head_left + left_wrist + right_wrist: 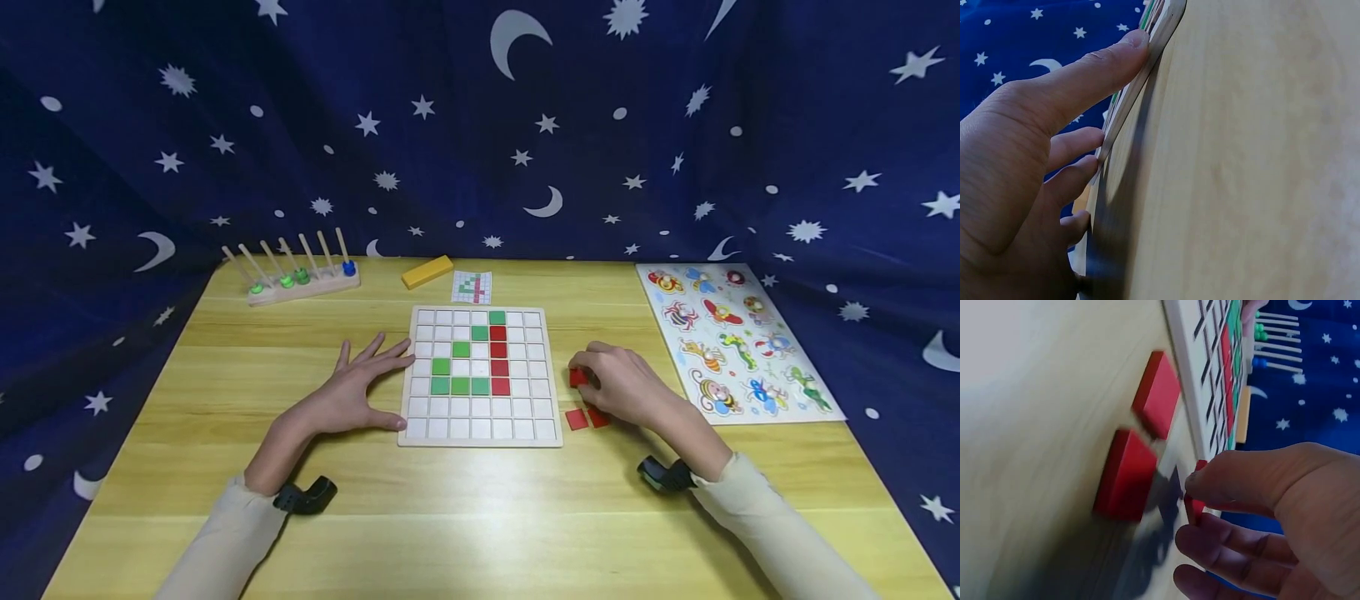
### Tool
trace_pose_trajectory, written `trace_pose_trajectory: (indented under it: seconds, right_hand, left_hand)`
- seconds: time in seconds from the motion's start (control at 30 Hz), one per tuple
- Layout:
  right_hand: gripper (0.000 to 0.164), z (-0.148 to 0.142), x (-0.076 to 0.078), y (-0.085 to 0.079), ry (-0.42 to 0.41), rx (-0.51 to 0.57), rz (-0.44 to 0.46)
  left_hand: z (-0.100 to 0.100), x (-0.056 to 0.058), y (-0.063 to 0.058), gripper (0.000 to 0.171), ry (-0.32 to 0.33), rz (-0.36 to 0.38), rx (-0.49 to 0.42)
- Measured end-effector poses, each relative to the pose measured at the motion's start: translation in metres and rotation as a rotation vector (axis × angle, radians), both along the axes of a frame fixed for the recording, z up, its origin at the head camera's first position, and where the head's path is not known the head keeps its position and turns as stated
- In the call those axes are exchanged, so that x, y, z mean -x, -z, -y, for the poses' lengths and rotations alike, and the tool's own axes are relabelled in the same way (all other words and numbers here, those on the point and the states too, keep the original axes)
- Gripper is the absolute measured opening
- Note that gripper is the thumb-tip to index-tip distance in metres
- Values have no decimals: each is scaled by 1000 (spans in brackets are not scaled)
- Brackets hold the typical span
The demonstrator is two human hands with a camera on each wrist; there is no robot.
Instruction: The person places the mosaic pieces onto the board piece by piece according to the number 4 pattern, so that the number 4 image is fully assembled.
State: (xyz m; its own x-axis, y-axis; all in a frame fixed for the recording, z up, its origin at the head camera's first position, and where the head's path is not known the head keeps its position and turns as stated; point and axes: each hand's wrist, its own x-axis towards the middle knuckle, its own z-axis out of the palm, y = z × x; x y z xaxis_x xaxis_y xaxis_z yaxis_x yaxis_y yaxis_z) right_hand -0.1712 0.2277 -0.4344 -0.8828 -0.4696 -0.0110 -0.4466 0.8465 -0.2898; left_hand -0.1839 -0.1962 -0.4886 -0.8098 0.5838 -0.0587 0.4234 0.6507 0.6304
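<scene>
A white grid board [480,428] lies mid-table, with green tiles [441,367] in a stepped line and a row, and a column of red tiles [498,350]. My left hand [348,392] rests at the board's left edge, fingers spread, thumb and fingertips against the rim. To the right of the board, my right hand [618,383] pinches a red square tile [1195,506] between thumb and fingers. Two more red tiles, one nearer the board [1159,397] and one beside it [1127,478], lie on the table just below that hand.
A small pattern card [472,287] lies behind the board, near a yellow block [427,272]. At the back left stands a peg rack [303,288] with green and blue beads. An insect puzzle board [738,342] lies at the right. A starry dark blue cloth [450,100] hangs behind the table.
</scene>
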Motion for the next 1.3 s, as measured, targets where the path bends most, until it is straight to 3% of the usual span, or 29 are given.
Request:
trace_pose_trajectory:
  seconds: [0.6, 1.3]
  right_hand:
    - [25, 49, -9, 3, -137, 97, -21]
    - [26, 77, -20, 8, -239, 162, -28]
  left_hand:
    - [0, 1, -1, 96, 7, -5, -11]
    - [0, 0, 1, 96, 0, -3, -5]
